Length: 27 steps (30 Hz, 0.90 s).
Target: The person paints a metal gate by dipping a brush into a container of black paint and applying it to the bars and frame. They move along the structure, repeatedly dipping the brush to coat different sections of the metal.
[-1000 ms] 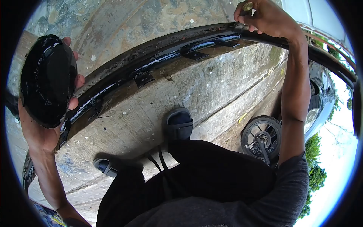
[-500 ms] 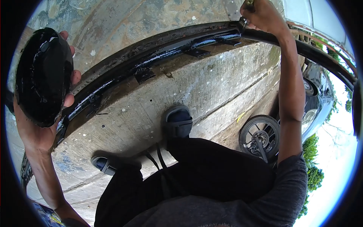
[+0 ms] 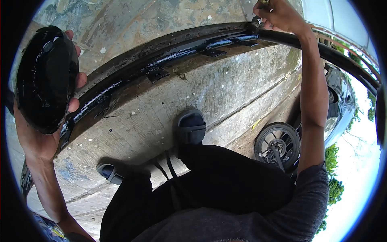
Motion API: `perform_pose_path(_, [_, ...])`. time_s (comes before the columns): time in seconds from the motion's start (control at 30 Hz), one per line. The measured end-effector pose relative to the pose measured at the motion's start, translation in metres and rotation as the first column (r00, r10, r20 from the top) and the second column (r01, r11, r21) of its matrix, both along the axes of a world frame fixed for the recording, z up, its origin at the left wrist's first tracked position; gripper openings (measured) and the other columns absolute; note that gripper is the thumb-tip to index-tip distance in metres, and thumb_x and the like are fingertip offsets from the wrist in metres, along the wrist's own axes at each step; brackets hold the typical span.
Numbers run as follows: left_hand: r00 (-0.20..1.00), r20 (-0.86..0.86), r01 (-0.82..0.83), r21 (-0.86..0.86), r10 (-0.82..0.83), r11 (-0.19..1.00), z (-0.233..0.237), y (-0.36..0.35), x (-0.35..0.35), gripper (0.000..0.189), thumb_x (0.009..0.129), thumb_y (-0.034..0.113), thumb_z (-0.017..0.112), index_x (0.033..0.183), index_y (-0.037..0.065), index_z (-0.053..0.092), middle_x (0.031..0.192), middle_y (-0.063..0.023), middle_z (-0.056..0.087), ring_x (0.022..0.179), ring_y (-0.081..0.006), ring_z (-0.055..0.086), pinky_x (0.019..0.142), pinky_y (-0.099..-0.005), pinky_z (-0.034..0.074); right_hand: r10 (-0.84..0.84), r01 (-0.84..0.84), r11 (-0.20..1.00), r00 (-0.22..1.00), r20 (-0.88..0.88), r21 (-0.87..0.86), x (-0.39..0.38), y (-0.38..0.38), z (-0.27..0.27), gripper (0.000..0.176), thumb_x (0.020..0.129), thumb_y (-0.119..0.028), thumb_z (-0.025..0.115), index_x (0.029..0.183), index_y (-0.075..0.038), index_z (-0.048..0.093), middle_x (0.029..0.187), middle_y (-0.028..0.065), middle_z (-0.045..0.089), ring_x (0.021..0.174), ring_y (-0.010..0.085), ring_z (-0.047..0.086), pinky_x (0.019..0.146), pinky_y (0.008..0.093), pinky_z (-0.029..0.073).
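The right hand has its grip closed on a brush, whose tip touches the black metal rail at its upper-right stretch. The rail's long axis runs from there down-left across the concrete floor toward the left hand. That hand's grip cups a paint-blackened bowl just beside the rail's lower-left part.
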<state>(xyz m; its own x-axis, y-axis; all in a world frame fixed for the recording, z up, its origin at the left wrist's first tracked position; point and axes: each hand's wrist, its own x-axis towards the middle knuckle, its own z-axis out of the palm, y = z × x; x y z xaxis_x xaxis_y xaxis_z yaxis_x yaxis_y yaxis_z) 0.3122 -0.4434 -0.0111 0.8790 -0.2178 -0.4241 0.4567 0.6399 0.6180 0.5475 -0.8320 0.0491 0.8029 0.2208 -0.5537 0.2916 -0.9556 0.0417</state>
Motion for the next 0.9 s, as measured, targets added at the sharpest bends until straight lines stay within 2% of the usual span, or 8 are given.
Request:
perform_pose_path(0.1, [1.0, -0.011, -0.007, -0.051, 0.007, 0.999, 0.001, -0.01, -0.007, 0.075, 0.102, 0.039, 0.052, 0.156, 0.002, 0.016, 0.149, -0.0251, 0.039, 0.115, -0.0393, 0.063, 0.078, -0.0429, 0.066, 0.502, -0.44, 0.847, 0.847, 0.176, -0.297, 0.019, -0.037, -0.02, 0.021, 0.073, -0.012, 0.055, 0.07, 0.002, 0.07, 0.073, 0.0275, 0.066, 0.069, 0.0427, 0.067, 0.066, 0.049, 0.053])
perform_pose_path(0.13, [1.0, -0.01, -0.01, -0.072, 0.009, 0.997, 0.002, -0.014, -0.011, 0.073, 0.103, 0.039, 0.05, 0.156, 0.002, 0.017, 0.149, -0.025, 0.039, 0.114, -0.0395, 0.063, 0.078, -0.0428, 0.066, 0.616, -0.533, 0.728, 0.785, 0.07, -0.431, 0.02, -0.034, -0.019, 0.02, 0.072, -0.011, 0.055, 0.068, 0.002, 0.07, 0.073, 0.0276, 0.065, 0.07, 0.0443, 0.066, 0.067, 0.0489, 0.053])
perform_pose_path(0.23, [0.988, -0.142, -0.06, -0.029, 0.055, 0.998, 0.008, -0.028, -0.017, 0.064, 0.105, 0.039, 0.041, 0.154, 0.001, 0.024, 0.148, -0.0243, 0.041, 0.113, -0.0398, 0.064, 0.075, -0.0409, 0.067, 0.455, -0.335, 0.879, 0.802, 0.388, -0.338, 0.0, -0.027, -0.003, 0.021, 0.076, -0.013, 0.057, 0.069, 0.002, 0.071, 0.069, 0.0247, 0.065, 0.067, 0.0419, 0.066, 0.064, 0.0466, 0.053])
perform_pose_path(0.3, [0.991, -0.121, -0.066, -0.04, 0.061, 0.997, 0.003, -0.038, -0.019, 0.058, 0.107, 0.039, 0.034, 0.149, -0.001, 0.036, 0.141, -0.024, 0.049, 0.108, -0.0405, 0.066, 0.074, -0.0428, 0.067, 0.236, -0.337, 0.938, 0.8, 0.551, 0.087, -0.04, 0.0, 0.021, 0.023, 0.079, -0.015, 0.058, 0.07, 0.002, 0.072, 0.066, 0.023, 0.065, 0.065, 0.0384, 0.067, 0.063, 0.0441, 0.053])
perform_pose_path(0.4, [0.977, -0.191, -0.096, 0.012, 0.096, 0.995, 0.006, -0.051, -0.015, 0.058, 0.107, 0.041, 0.031, 0.147, -0.001, 0.038, 0.135, -0.0236, 0.055, 0.106, -0.0412, 0.067, 0.077, -0.0436, 0.066, -0.118, -0.059, 0.729, 0.971, 0.209, 0.682, -0.066, 0.006, 0.056, 0.016, 0.096, -0.015, 0.066, 0.106, -0.005, 0.075, 0.084, 0.0058, 0.072, 0.069, 0.0123, 0.067, 0.057, 0.0245, 0.05])
perform_pose_path(0.47, [0.993, -0.116, -0.028, -0.049, 0.022, 0.998, 0.001, -0.049, -0.013, 0.059, 0.108, 0.044, 0.028, 0.145, 0.0, 0.041, 0.132, -0.0231, 0.057, 0.107, -0.0402, 0.067, 0.078, -0.0438, 0.066, -0.043, -0.158, 0.55, 0.975, 0.217, 0.82, -0.105, 0.029, 0.078, 0.025, 0.098, -0.018, 0.064, 0.112, 0.001, 0.072, 0.085, 0.0111, 0.073, 0.07, 0.0144, 0.069, 0.057, 0.0242, 0.05])
perform_pose_path(0.63, [0.998, -0.036, -0.045, -0.005, 0.044, 0.999, 0.018, -0.06, -0.009, 0.058, 0.108, 0.044, 0.026, 0.142, 0.0, 0.044, 0.126, -0.0213, 0.062, 0.107, -0.0342, 0.068, 0.08, -0.0401, 0.066, 0.038, -0.258, 0.314, 0.965, 0.259, 0.914, -0.172, 0.077, 0.089, 0.023, 0.095, -0.016, 0.069, 0.11, 0.002, 0.072, 0.09, 0.0143, 0.074, 0.073, 0.0168, 0.071, 0.057, 0.0245, 0.054])
perform_pose_path(0.9, [0.996, 0.0, -0.092, 0.082, 0.092, 0.992, 0.036, -0.069, -0.014, 0.048, 0.11, 0.034, 0.022, 0.135, 0.004, 0.049, 0.117, -0.0115, 0.068, 0.1, -0.0207, 0.072, 0.079, -0.0338, 0.066, 0.265, -0.528, 0.378, 0.849, 0.458, 0.76, -0.177, 0.108, 0.076, 0.017, 0.09, -0.003, 0.072, 0.106, 0.0, 0.074, 0.099, 0.0104, 0.075, 0.076, 0.011, 0.069, 0.064, 0.023, 0.053])
